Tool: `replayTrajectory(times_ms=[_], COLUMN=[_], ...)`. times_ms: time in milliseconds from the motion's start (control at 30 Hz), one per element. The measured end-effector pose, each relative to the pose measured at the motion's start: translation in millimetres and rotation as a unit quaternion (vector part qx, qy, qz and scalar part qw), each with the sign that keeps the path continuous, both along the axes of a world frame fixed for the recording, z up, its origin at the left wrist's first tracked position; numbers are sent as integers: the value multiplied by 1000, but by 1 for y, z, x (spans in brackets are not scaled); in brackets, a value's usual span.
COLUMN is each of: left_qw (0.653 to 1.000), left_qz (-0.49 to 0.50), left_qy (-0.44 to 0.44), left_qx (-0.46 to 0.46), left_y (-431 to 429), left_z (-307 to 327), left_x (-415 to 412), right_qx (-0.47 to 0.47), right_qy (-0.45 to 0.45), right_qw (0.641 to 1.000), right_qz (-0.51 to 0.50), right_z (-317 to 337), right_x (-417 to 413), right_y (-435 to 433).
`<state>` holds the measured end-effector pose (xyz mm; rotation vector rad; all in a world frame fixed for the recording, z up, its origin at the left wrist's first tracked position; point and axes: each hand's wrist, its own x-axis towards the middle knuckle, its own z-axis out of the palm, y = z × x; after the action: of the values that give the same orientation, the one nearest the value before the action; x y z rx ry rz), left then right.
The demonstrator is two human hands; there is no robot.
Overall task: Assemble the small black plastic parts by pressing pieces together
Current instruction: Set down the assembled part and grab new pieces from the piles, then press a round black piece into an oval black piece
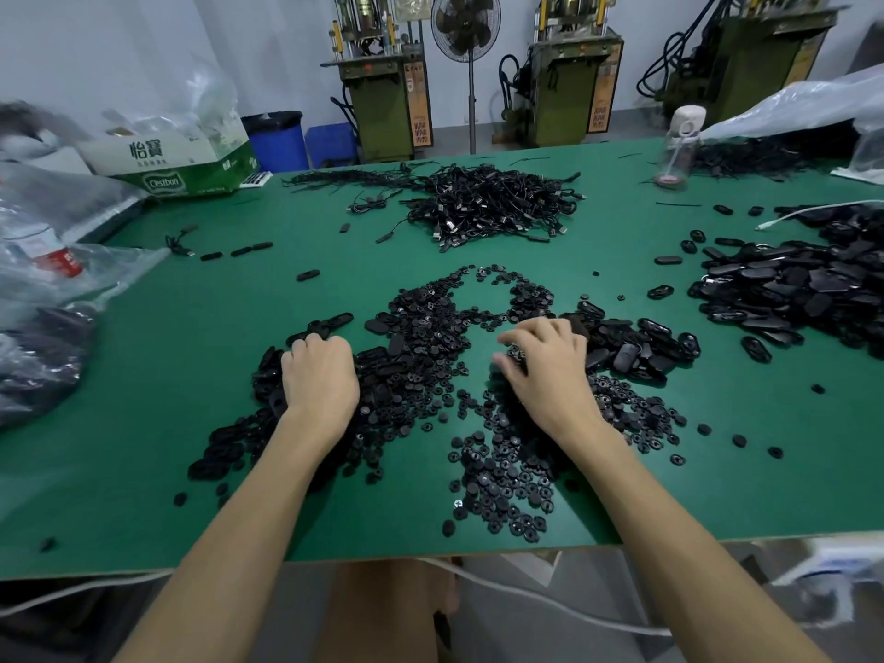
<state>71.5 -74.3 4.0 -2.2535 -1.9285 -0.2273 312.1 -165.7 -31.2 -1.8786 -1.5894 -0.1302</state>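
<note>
Fingers (535, 330) of left hand (320, 375) and right hand (545, 370) curl into matte black discs (497, 476), grip hidden.

A carton (178, 166) and a bottle (678, 146) stand on the table (143, 375).

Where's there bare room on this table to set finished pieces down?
The table is bare between the plastic bags and the left hand, and at front right past the round parts. Crowded around the right hand and oval shells.
</note>
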Motion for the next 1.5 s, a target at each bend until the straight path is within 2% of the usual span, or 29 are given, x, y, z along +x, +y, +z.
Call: replayTrajectory(times_ms=[100, 267, 333, 400, 467, 567, 633, 667, 700, 800, 933, 1200, 1367, 1500], left_qw=[999, 993, 980, 949, 887, 741, 643, 609, 591, 580, 603, 606, 588, 564], left_qz=[5, -17, -42, -88, -129, -131, -105, -89, -77, -80, -77, -122, -156, -152], left_qy=[-28, -116, -194, -302, -433, -621, -705, -730, -742, -745, -734, -739, -751, -760], left_qx=[19, 23, 18, -21, -91, -220, -279, -296, -307, -318, -304, -268, -257, -286], left_y=[3, 1, -1, -6, -13, -25, -32, -35, -36, -41, -42, -39, -40, -38], left_z=[-1, 0, 0, 2, 4, 1, -2, -3, -4, -6, -8, -18, -22, -22], left_x=[1, 7, 12, 22, 35, 60, 76, 83, 89, 102, 109, 107, 104, 102], right_qx=[-44, -29, -20, -20, -31, -46, -28, -18, -12, -14, 12, 63, 95, 116], right_qy=[-54, -54, -58, -59, -61, -70, -35, -8, 16, 46, 72, 90, 130, 167], right_qw=[997, 998, 997, 997, 997, 996, 998, 999, 999, 998, 995, 992, 985, 977], right_qz=[22, 29, 39, 44, 43, 34, 39, 42, 47, 51, 66, 70, 66, 59], right_z=[-6, -8, -7, -6, -5, -3, 1, 4, 6, 8, 7, 2, 4, 5], right_x=[-1, 1, 0, 0, -1, -4, -5, -6, -6, -6, -5, -1, 2, 3], right_y=[3, 3, 2, 1, 2, 1, -1, -3, -4, -7, -7, -5, -6, -6])
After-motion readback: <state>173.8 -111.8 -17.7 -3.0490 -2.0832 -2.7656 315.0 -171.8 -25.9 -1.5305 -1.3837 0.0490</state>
